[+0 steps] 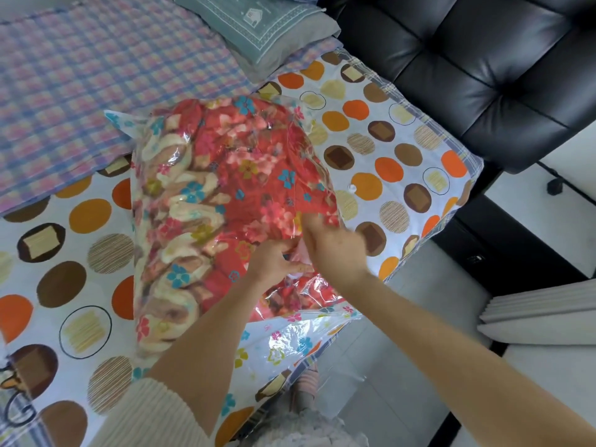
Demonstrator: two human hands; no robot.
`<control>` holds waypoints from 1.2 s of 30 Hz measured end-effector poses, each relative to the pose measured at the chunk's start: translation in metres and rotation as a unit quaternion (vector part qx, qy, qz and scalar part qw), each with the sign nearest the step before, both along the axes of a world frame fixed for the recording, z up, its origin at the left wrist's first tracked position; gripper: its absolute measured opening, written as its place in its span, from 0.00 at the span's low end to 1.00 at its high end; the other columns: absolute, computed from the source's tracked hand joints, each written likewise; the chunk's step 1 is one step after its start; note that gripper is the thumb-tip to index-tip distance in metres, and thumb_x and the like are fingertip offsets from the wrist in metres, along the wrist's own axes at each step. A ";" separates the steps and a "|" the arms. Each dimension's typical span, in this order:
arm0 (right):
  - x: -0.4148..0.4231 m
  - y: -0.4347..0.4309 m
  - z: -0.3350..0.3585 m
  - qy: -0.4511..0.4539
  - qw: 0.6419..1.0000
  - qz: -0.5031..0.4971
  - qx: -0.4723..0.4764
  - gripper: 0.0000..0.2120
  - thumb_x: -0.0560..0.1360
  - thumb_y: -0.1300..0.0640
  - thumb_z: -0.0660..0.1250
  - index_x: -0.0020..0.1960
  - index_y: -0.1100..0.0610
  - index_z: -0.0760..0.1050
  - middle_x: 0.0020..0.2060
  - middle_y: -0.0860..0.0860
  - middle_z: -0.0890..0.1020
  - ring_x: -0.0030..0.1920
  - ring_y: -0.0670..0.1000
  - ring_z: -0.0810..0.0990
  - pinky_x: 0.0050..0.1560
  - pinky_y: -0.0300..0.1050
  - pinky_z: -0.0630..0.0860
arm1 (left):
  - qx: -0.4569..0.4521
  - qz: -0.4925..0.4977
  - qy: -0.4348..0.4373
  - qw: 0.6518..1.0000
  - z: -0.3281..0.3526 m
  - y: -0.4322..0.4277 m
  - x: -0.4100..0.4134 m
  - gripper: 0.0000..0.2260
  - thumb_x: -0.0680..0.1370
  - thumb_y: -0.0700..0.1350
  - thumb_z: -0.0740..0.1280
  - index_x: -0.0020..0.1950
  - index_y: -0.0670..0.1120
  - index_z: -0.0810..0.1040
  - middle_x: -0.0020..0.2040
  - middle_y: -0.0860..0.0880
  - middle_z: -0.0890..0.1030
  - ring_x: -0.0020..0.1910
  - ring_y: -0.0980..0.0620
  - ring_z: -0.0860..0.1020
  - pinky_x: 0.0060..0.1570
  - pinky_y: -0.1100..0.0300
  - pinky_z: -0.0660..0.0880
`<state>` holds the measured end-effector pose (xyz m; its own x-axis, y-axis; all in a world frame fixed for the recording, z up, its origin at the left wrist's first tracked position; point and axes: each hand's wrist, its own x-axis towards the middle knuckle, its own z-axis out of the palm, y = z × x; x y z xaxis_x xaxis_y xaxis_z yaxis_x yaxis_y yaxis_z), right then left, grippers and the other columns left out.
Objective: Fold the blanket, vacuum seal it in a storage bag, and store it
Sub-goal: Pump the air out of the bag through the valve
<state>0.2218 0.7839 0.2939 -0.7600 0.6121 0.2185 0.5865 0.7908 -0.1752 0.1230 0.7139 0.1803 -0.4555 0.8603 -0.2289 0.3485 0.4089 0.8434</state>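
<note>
A folded red floral blanket (225,188) lies inside a clear plastic storage bag (151,221) printed with small flowers, on the bed with the dotted sheet (371,137). The bag's open end (290,343) points toward me and hangs over the bed's edge. My left hand (274,262) rests on top of the bag near its right side, fingers curled and pinching the plastic. My right hand (332,243) is just beside it, fingers bent onto the bag and blanket; how it grips is blurred. A small white valve (351,188) shows at the bag's right edge.
A checked cover (96,75) lies over the far left of the bed, with a grey-green pillow (258,24) behind. A black padded chair (467,75) stands right of the bed. White tiled floor (403,350) and a folded white panel (541,317) lie at right.
</note>
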 end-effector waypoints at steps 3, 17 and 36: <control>-0.001 0.006 -0.002 -0.087 0.996 0.035 0.004 0.05 0.76 0.57 0.64 0.49 0.58 0.75 0.25 0.50 0.66 0.25 0.55 0.70 0.26 0.39 0.55 | 0.013 0.007 -0.008 1.000 0.002 -0.002 0.002 0.08 0.65 0.44 0.77 0.38 0.51 0.80 0.34 0.52 0.78 0.32 0.58 0.74 0.35 0.64 0.67; 0.002 0.021 0.039 -0.018 0.998 0.058 -0.015 0.12 0.80 0.54 0.57 0.58 0.58 0.73 0.30 0.51 0.71 0.32 0.55 0.70 0.28 0.44 0.61 | 0.024 0.021 0.005 0.999 0.010 0.000 0.002 0.19 0.65 0.44 0.78 0.49 0.34 0.80 0.39 0.40 0.82 0.28 0.58 0.70 0.28 0.75 0.61; 0.004 -0.003 -0.010 0.051 0.998 -0.029 -0.032 0.07 0.76 0.53 0.56 0.44 0.53 0.71 0.19 0.47 0.58 0.17 0.51 0.57 0.24 0.34 0.48 | 0.008 0.015 0.029 0.999 0.007 0.001 0.004 0.16 0.66 0.42 0.77 0.49 0.35 0.81 0.40 0.42 0.83 0.35 0.51 0.78 0.31 0.76 0.63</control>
<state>0.2261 0.7812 0.2841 -0.6985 0.6698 0.2517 0.6079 0.7411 -0.2852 0.1268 0.7145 0.1868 -0.4929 0.8498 -0.1869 0.3854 0.4058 0.8287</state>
